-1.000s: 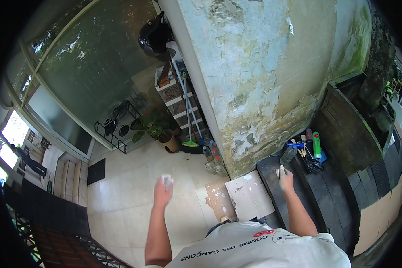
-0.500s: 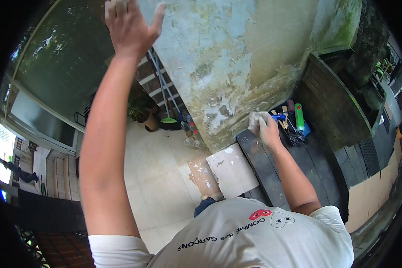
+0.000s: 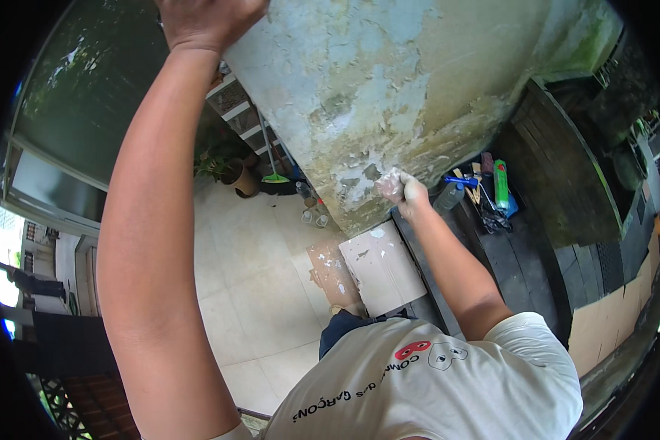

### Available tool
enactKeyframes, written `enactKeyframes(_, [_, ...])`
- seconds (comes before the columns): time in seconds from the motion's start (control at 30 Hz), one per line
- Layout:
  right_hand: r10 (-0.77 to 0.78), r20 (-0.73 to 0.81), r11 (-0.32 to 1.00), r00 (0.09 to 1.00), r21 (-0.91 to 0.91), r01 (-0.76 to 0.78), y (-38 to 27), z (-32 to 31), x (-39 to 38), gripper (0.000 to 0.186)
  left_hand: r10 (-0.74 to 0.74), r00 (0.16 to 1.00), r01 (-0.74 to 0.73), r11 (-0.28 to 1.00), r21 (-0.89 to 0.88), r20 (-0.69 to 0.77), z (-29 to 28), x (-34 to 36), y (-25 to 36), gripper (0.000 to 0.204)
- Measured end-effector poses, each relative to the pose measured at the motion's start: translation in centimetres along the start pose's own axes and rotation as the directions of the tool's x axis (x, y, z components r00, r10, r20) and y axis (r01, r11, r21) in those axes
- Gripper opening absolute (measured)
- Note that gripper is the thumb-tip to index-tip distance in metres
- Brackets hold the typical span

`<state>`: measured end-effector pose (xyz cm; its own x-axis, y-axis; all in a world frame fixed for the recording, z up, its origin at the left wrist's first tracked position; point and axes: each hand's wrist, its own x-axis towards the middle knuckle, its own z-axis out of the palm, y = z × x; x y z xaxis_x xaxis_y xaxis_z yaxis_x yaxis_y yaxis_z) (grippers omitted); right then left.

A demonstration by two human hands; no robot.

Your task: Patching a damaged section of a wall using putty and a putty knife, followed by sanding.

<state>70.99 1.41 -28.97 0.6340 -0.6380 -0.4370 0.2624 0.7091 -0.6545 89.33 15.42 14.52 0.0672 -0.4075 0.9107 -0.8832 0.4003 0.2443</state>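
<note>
My right hand [image 3: 412, 196] is closed on a dusty, pinkish-white flat piece [image 3: 391, 185]; its exact kind is unclear. The piece is at the lower part of a weathered wall [image 3: 374, 81], beside patches where the paint has flaked to grey and white. White dust coats my fingers. My left hand [image 3: 211, 18] is raised at the wall's upper left edge. The top of the picture cuts off its fingers, so their pose is hidden.
Paint-flecked cardboard [image 3: 385, 268] lies below the wall. On the dark ledge to the right are a green tube [image 3: 501, 185], a blue-handled tool [image 3: 460, 180] and a clear bottle [image 3: 447, 198]. A broom [image 3: 275, 178], potted plant [image 3: 240, 178] and plastic cups [image 3: 321, 220] stand left.
My right hand has moved left and slightly up with the pale piece, onto the flaking patch. My left hand has risen, its fingers passing out of the picture. The view has shifted slightly.
</note>
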Motion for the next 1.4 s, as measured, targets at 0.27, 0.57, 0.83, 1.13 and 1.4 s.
enactKeyframes(0.27, [-0.062, 0.163, 0.997, 0.985, -0.028, 0.067, -0.6, 9.1, -4.0, 0.032, 0.202, 0.978, -0.176, 0.671, 0.720, 0.050, -0.8, -0.7, -0.7, 0.077])
enactKeyframes(0.57, [-0.410, 0.279, 0.831, 0.868, -0.278, 0.482, -1.7, 15.1, -4.4, 0.015, 0.213, 0.976, -0.179, 0.700, 0.691, 0.038, -0.7, -0.5, -0.9, 0.074])
enactKeyframes(0.83, [-0.777, 0.427, 0.146, 0.464, -0.594, 0.791, -4.2, 19.3, -6.6, 0.045, 0.373, 0.906, -0.257, 0.111, 0.960, 0.199, -0.5, -0.7, -1.1, 0.071])
enactKeyframes(1.13, [-0.801, 0.587, -0.248, 0.117, -0.503, 0.828, -5.5, 18.9, -3.7, 0.038, 0.425, 0.885, -0.273, 0.148, 0.950, 0.189, -1.0, -0.7, -1.3, 0.068])
enactKeyframes(1.4, [-0.752, 0.657, -0.405, -0.054, -0.397, 0.824, -6.2, 18.1, -4.0, 0.037, 0.441, 0.877, -0.287, 0.166, 0.943, 0.189, -0.8, -0.6, -1.6, 0.066])
